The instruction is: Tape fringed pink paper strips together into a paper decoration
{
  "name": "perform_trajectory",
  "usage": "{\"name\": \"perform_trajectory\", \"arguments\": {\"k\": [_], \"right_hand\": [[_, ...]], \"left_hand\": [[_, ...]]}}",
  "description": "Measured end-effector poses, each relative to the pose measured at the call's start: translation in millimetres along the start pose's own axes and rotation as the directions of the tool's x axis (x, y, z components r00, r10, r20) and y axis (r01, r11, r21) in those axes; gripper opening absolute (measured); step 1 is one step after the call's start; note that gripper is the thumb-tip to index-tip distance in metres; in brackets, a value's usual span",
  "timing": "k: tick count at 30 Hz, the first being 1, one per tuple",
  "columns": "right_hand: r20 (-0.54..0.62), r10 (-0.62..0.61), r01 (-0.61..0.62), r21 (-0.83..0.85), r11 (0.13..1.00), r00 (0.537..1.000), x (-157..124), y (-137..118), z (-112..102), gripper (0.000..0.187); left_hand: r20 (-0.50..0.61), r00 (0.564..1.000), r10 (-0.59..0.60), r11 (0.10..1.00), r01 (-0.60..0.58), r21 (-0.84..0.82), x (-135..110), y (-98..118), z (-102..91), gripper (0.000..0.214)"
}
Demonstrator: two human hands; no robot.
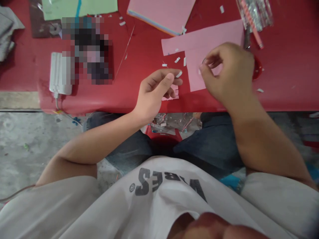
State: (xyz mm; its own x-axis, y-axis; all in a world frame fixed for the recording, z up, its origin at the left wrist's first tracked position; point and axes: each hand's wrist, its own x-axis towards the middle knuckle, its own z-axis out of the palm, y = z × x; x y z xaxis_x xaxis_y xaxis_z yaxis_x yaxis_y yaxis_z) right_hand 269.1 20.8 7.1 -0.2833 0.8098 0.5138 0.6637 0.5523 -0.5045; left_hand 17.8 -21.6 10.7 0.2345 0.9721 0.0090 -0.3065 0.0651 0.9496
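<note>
Head view: left hand [156,91] half-curled above white paper scraps [177,60], right hand [228,71] pinching pink paper [196,71] on red tabletop [74,103].

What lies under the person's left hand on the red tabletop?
Pink paper scraps stick out below the left hand on the red tabletop. The palm and fingers cover the rest, so their full shape cannot be seen.

Matt pink paper [211,36] on glossy red tabletop [104,99]

Pink paper sheet [206,39] at one o'clock — white scraps [177,60] on red tabletop [139,43] — dark-lettered white T-shirt [164,205] at six.
</note>
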Motion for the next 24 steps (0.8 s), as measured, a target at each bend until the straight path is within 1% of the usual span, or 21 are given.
{"name": "perform_trajectory", "arguments": {"k": [2,3,5,7,10,14,17,21,24], "right_hand": [[-0.051,0.050,-0.050,0.003,0.999,0.997,1,-35,-5,0.020],[-0.066,0.016,-0.015,0.022,1.000,0.998,1,-51,-7,0.021],[-0.127,-0.094,0.101,0.054,0.993,0.988,2,-73,-8,0.021],[-0.143,-0.155,0.158,0.005,0.987,0.978,3,-84,-7,0.019],[-0.121,-0.165,0.161,-0.042,0.986,0.979,6,-86,-4,0.020],[-0.089,-0.159,0.158,-0.011,0.987,0.983,10,-81,-3,0.021],[-0.054,-0.158,0.158,0.011,0.987,0.986,10,-79,-4,0.020],[-0.037,-0.119,0.119,0.014,0.993,0.992,10,-78,-5,0.025],[-0.038,-0.106,0.107,0.010,0.994,0.994,11,-76,-4,0.031]], "left_hand": [[0.056,0.996,0.071,0.995,-0.074,0.063,-3,2,-0.1,0.032],[0.092,0.989,0.115,0.986,-0.125,0.111,-5,3,-0.1,0.035],[0.175,0.965,0.195,0.951,-0.230,0.205,-9,5,-0.4,0.042],[0.227,0.943,0.242,0.916,-0.300,0.268,-11,6,-1.3,0.046],[0.216,0.936,0.279,0.897,-0.334,0.288,-12,4,-2.6,0.049],[0.174,0.943,0.284,0.898,-0.325,0.298,-10,3,-2.7,0.051],[0.164,0.948,0.274,0.903,-0.312,0.296,-11,2,-3.0,0.051],[0.195,0.948,0.252,0.907,-0.302,0.295,-11,2,-4.4,0.052],[0.239,0.948,0.209,0.920,-0.273,0.280,-11,2,-5.0,0.059]]}}
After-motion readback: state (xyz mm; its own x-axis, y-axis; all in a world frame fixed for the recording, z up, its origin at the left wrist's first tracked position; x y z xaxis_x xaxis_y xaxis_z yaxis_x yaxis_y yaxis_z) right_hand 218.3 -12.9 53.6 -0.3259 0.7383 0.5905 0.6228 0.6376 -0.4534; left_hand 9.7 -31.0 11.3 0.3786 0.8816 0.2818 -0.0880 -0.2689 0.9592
